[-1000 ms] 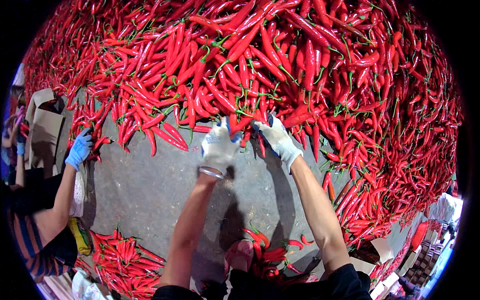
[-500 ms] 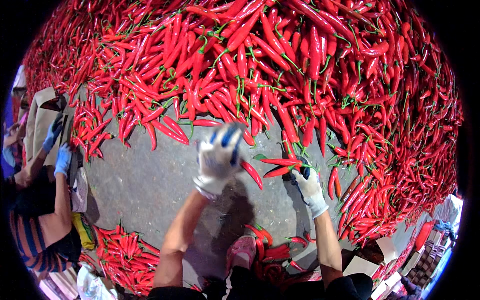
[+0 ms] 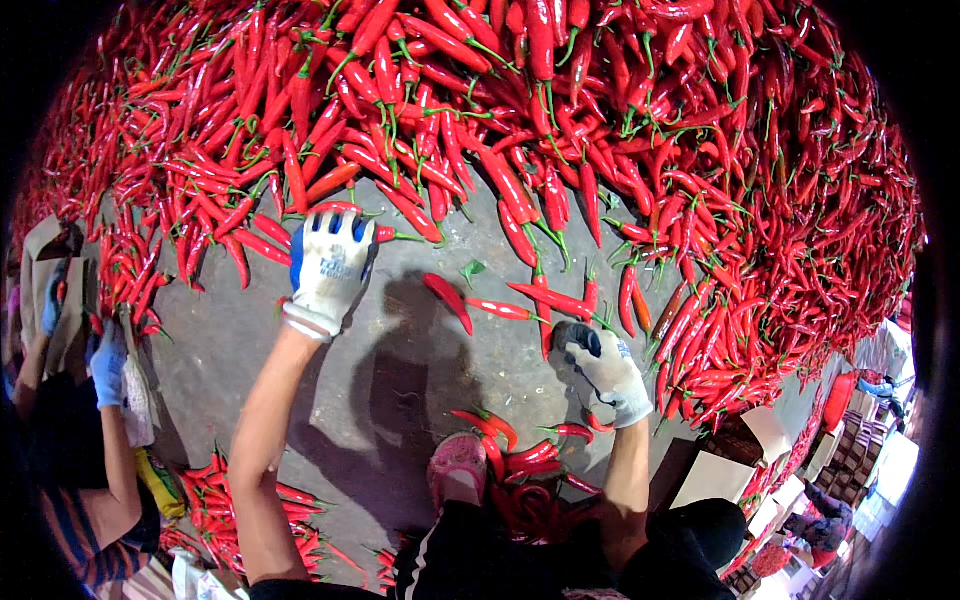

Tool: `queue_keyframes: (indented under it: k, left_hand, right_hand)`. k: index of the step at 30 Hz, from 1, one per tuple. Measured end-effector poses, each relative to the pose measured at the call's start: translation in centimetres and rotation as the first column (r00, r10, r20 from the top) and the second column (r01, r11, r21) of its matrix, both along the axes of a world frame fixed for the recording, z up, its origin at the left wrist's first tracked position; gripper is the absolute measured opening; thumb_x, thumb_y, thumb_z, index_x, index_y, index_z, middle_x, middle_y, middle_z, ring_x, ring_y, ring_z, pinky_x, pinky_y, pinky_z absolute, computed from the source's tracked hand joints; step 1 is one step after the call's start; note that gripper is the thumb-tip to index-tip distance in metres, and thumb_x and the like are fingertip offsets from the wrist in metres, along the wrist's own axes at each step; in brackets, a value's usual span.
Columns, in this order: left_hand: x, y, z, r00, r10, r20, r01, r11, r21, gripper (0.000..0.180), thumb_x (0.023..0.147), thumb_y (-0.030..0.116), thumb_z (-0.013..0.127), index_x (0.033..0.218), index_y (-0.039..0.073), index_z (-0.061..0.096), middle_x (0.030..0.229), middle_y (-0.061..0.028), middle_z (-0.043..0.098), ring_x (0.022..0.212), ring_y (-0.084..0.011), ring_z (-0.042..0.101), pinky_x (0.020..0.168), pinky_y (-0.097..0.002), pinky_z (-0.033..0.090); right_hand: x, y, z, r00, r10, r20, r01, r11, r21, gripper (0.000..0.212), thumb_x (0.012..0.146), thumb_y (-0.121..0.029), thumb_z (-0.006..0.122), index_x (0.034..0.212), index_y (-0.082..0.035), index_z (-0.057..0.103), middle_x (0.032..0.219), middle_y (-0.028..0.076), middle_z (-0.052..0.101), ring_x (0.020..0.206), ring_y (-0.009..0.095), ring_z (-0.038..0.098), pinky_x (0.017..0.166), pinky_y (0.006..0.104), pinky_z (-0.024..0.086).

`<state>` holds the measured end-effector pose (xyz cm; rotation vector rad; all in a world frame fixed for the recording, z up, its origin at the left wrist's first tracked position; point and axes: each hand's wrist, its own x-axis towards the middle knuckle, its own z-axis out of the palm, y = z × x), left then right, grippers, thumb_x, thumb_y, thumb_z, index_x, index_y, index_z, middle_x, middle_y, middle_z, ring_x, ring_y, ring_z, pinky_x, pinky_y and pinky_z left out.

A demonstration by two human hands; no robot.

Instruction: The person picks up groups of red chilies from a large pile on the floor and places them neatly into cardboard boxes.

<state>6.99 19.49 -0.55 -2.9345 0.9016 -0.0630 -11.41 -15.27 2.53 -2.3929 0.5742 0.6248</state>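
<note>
My left hand, in a white and blue work glove, reaches to the near edge of a large heap of red chili peppers. Its fingers curl down over a chili pepper, whose green stem sticks out on the right. My right hand, gloved alike, is low over the grey floor with its fingers curled in; no pepper shows in it. Just beyond its fingertips lie a few loose chili peppers. Another pepper lies between the hands.
More chili peppers lie by my pink shoe, and a smaller pile is at the lower left. At the left a co-worker's blue-gloved hand is beside a paper bag. An open cardboard box stands at the lower right.
My left hand has swung left to the heap's edge and come down on a pepper. My right hand has drawn back slightly from the peppers at its fingertips, which now lie on the floor.
</note>
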Motion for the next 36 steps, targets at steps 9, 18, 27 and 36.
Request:
queue_keyframes:
  k: [9,18,27,36]
  left_hand:
    - [-9.2,0.4,0.2,0.683,0.037,-0.729,-0.727,0.131,-0.674,0.039,0.08,0.008,0.066,0.117,-0.001,0.057,0.105,-0.0133,0.065,0.096,-0.0233,0.063,0.086,-0.0355,0.049]
    - [-16.6,-5.1,-2.4,0.536,-0.189,-0.823,-0.84,-0.018,-0.543,0.044,0.088,0.023,0.061,0.127,0.006,0.051,0.12,-0.0105,0.059,0.104,-0.024,0.06,0.085,-0.0389,0.05]
    - [-13.1,-12.1,-1.4,0.855,0.152,-0.496,-0.337,0.889,-0.308,0.055,0.078,0.029,0.069,0.128,0.016,0.052,0.111,-0.0131,0.059,0.087,-0.0328,0.063,0.076,-0.0428,0.051]
    - [-16.7,-8.4,0.1,0.863,0.028,-0.504,-0.293,0.84,-0.456,0.061,0.072,0.033,0.073,0.126,0.013,0.054,0.109,-0.0158,0.06,0.083,-0.0343,0.064,0.071,-0.0439,0.053]
  right_hand:
    - [2.7,0.5,0.8,0.901,-0.357,0.247,0.143,0.782,0.607,0.032,0.076,-0.007,0.067,0.106,0.002,0.063,0.092,0.008,0.066,0.079,0.016,0.062,0.074,0.0267,0.049]
    - [3.3,0.2,0.6,0.895,0.231,0.383,-0.021,0.877,-0.48,0.042,0.068,-0.019,0.075,0.109,-0.019,0.065,0.097,0.013,0.056,0.091,0.034,0.054,0.08,0.0449,0.046]
    - [0.0,-2.5,2.1,0.827,-0.409,0.387,0.047,0.735,0.676,0.056,0.085,-0.016,0.064,0.135,0.0,0.044,0.119,0.012,0.06,0.107,0.02,0.06,0.092,0.0323,0.047]
    - [-0.2,-0.2,1.1,0.652,-0.752,-0.094,0.365,0.204,0.908,0.028,0.082,-0.007,0.063,0.106,-0.008,0.05,0.101,0.014,0.064,0.071,0.019,0.062,0.067,0.0294,0.051]
